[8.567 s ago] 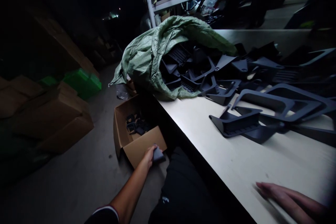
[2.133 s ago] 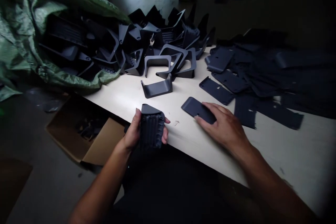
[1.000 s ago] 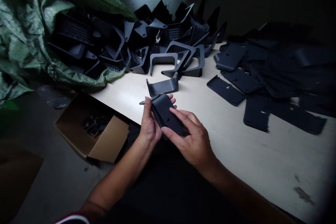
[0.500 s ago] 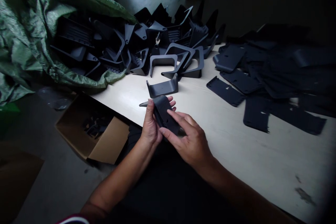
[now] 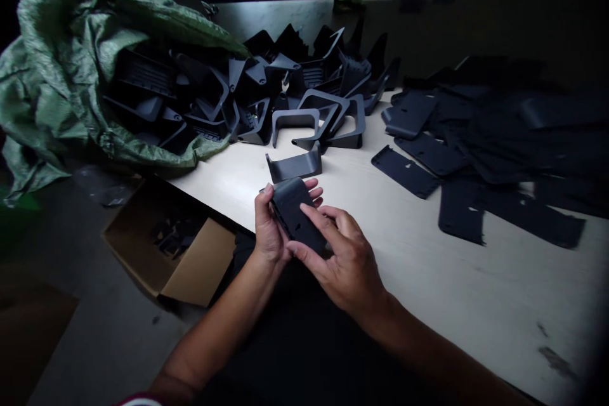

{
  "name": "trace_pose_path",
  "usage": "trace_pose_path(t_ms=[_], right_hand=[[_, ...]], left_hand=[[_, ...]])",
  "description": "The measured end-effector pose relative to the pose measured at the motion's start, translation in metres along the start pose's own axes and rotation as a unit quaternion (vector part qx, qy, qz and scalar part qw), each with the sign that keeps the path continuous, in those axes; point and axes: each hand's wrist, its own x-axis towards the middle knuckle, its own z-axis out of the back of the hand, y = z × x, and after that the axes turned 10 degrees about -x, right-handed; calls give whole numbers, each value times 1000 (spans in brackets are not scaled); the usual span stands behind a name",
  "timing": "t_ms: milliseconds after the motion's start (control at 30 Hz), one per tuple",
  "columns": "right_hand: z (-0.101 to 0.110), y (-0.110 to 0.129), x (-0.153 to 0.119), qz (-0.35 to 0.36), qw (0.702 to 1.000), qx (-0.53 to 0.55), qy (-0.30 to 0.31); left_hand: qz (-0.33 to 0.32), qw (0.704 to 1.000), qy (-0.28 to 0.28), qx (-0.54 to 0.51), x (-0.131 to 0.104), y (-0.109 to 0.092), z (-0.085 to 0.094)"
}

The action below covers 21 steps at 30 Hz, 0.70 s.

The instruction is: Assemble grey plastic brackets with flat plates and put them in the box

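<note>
A dark plastic part point(image 5: 302, 216) with a small hole in its flat face is held between my two hands over the table's near edge. My left hand point(image 5: 272, 225) wraps it from the left, thumb on its upper left edge and fingertips showing beyond its far side. My right hand point(image 5: 345, 257) grips it from the right, with the index finger on the face and the thumb at the lower edge. Just beyond, a U-shaped dark bracket point(image 5: 295, 166) rests on the pale table point(image 5: 399, 228).
A green woven sack point(image 5: 71, 70) at the left spills dark brackets point(image 5: 285, 76) over the table's back. Flat dark plates point(image 5: 461, 209) lie piled at the right. Below the left edge stands an open cardboard box point(image 5: 197, 266) with small dark pieces inside.
The held part has tilted, so more of its flat face shows and its pointed left end is less visible. Both hands remain on it. The whole view has shifted slightly.
</note>
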Motion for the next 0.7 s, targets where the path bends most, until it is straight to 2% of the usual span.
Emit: trace_pose_path(t_ms=[67, 167, 300, 433, 467, 533, 600, 700], right_hand=[[0, 0, 3, -24, 999, 37, -2], [-3, -4, 10, -117, 979, 166, 11], [-4, -10, 24, -233, 903, 357, 51], [3, -8, 35, -251, 841, 458, 140], [5, -7, 35, -248, 838, 462, 149], [9, -5, 34, -236, 853, 440, 153], [12, -5, 30, -215, 872, 408, 165], [13, -5, 23, -180, 884, 387, 192]], left_hand=[[-21, 1000, 11, -11, 0, 0, 0], [-48, 999, 14, -20, 0, 3, -1], [-30, 999, 37, 2, -3, 13, 0], [-8, 995, 98, 13, -9, 20, 2], [1, 995, 102, 9, -9, 19, 2], [12, 997, 77, -20, -5, 10, -1], [9, 997, 7, -72, 1, -4, -6], [23, 990, -89, -105, 8, -20, -17]])
